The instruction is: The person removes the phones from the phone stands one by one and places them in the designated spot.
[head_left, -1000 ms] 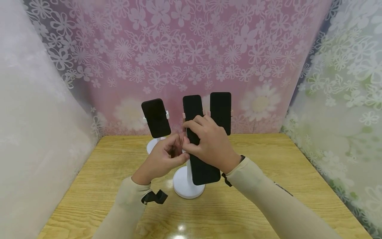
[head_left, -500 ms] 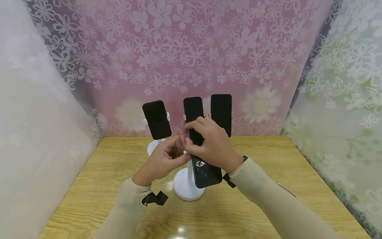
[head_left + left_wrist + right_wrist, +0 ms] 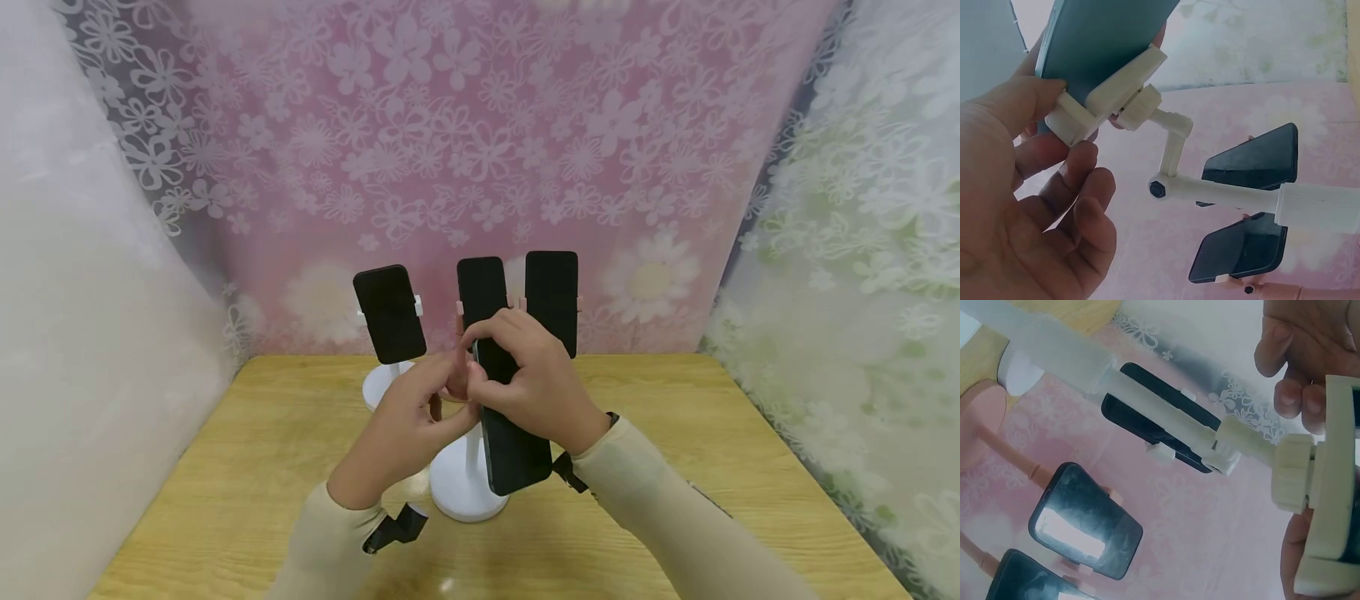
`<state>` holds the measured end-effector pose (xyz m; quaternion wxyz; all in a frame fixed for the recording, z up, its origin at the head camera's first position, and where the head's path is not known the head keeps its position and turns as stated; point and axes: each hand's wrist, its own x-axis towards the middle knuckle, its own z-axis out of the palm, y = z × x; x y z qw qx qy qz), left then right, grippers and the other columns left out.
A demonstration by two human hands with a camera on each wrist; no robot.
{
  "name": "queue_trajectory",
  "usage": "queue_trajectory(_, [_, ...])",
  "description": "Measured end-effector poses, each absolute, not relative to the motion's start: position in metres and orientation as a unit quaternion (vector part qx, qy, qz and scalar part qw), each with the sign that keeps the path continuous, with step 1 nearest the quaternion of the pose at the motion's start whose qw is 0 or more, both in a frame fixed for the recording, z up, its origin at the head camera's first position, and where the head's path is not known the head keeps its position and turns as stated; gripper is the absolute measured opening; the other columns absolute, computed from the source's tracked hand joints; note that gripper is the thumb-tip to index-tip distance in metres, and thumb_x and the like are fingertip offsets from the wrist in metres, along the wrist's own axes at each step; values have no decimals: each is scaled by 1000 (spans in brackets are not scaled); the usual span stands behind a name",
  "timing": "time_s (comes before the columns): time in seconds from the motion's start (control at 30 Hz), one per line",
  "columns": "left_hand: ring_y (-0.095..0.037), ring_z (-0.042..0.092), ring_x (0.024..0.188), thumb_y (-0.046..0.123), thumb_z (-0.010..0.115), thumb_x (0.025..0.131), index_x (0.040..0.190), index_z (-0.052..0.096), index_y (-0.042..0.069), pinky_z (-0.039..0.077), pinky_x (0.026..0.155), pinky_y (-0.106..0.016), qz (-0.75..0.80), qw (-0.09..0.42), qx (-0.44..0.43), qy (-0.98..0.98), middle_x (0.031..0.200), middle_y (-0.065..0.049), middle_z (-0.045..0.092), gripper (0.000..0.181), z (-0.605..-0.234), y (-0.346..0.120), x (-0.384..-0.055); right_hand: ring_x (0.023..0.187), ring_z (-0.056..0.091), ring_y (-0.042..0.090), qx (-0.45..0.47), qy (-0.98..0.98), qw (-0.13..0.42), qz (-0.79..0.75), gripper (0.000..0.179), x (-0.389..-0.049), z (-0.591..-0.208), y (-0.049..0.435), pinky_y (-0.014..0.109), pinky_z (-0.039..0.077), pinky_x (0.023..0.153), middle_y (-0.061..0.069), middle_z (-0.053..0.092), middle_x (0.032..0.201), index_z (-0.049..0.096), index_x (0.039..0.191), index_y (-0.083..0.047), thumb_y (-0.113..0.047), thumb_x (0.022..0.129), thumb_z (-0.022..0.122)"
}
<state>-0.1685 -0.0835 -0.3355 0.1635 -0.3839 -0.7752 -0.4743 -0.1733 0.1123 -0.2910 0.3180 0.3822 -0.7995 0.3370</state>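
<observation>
A dark smartphone (image 3: 517,454) sits tilted at the clamp (image 3: 1129,78) of a white phone stand (image 3: 468,492) in the middle of the table. My left hand (image 3: 401,429) pinches the clamp's side arm between thumb and index finger at the phone's left edge; its other fingers curl below, as the left wrist view shows. Across the phone's front lies my right hand (image 3: 536,371), which grips the phone with thumb and fingers at its left edge. Seen from behind, the phone's back (image 3: 1104,44) is teal and lies against the clamp. The phone's right edge is partly hidden by the right hand.
Behind, another phone (image 3: 390,315) stands in a white holder at the left. Two more phones, one in the middle (image 3: 482,283) and one at the right (image 3: 552,292), sit in pink holders. A pink floral curtain (image 3: 480,125) closes the back of the wooden table (image 3: 247,500).
The head view has tilted up slightly, so everything sits lower in it. A bright reflection on the phone's lower screen has gone. Both hands keep about the same grips.
</observation>
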Motion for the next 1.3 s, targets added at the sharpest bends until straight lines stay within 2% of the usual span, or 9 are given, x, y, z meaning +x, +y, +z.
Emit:
queue_trajectory(0.07, [-11, 59, 91, 11, 72, 95, 110, 66, 21, 50, 60, -26, -475, 172, -378, -776, 101, 12, 63, 18, -337, -82, -166, 86, 52, 13, 385, -796, 321, 338, 19, -174, -293, 112, 47, 35, 119, -2, 65, 93, 72, 104, -10, -10, 85, 69])
queue_trajectory(0.17, [-11, 59, 91, 11, 73, 95, 116, 64, 20, 51, 61, -27, -482, 172, -371, -775, 101, 12, 63, 25, -339, -80, -163, 89, 53, 13, 389, -790, 332, 338, 18, -174, -296, 111, 38, 49, 103, -1, 66, 95, 72, 103, -10, -11, 85, 68])
queue_trajectory(0.23, [-11, 56, 88, 10, 73, 94, 114, 62, 20, 51, 62, -28, -490, 167, -368, -773, 99, 12, 63, 25, -339, -79, -163, 90, 54, 14, 391, -786, 339, 337, 18, -174, -297, 112, 36, 52, 89, -1, 67, 96, 71, 102, -11, -11, 85, 68])
queue_trajectory(0.3, [-11, 56, 87, 8, 73, 94, 111, 59, 20, 50, 62, -27, -495, 163, -368, -770, 98, 13, 63, 25, -339, -76, -163, 91, 54, 14, 396, -783, 344, 335, 18, -173, -297, 114, 34, 52, 82, -1, 67, 97, 71, 102, -10, -11, 84, 68])
queue_trajectory(0.53, [-14, 63, 93, 8, 73, 93, 113, 56, 22, 48, 61, -27, -494, 156, -366, -773, 97, 15, 62, 30, -337, -75, -161, 88, 52, 14, 418, -769, 354, 329, 19, -171, -298, 114, 31, 48, 77, -2, 64, 94, 71, 101, -10, -7, 82, 68])
queue_trajectory(0.67, [-9, 63, 93, 10, 74, 94, 115, 56, 22, 48, 60, -27, -498, 152, -361, -774, 96, 14, 63, 31, -338, -75, -161, 86, 51, 15, 431, -758, 370, 320, 19, -171, -300, 113, 30, 46, 75, -2, 63, 93, 71, 100, -10, -8, 82, 68])
queue_trajectory(0.93, [-9, 64, 94, 15, 75, 96, 121, 57, 21, 48, 61, -27, -502, 148, -353, -776, 97, 11, 64, 32, -337, -76, -162, 84, 55, 17, 456, -744, 397, 284, 21, -172, -304, 113, 28, 50, 66, 1, 65, 93, 73, 101, -9, -9, 80, 70])
queue_trajectory(1.07, [-8, 63, 94, 18, 75, 96, 125, 57, 22, 48, 61, -27, -500, 147, -350, -779, 98, 12, 63, 34, -337, -76, -161, 84, 56, 17, 464, -739, 409, 268, 19, -170, -305, 113, 28, 50, 63, 2, 65, 94, 73, 102, -9, -11, 84, 67])
queue_trajectory(1.3, [-13, 58, 88, 10, 73, 95, 106, 57, 18, 49, 63, -26, -501, 156, -351, -776, 99, 9, 59, 21, -339, -77, -161, 85, 59, 18, 476, -729, 438, 225, 17, -165, -306, 112, 30, 54, 65, 2, 67, 93, 73, 98, -9, -19, 93, 60])
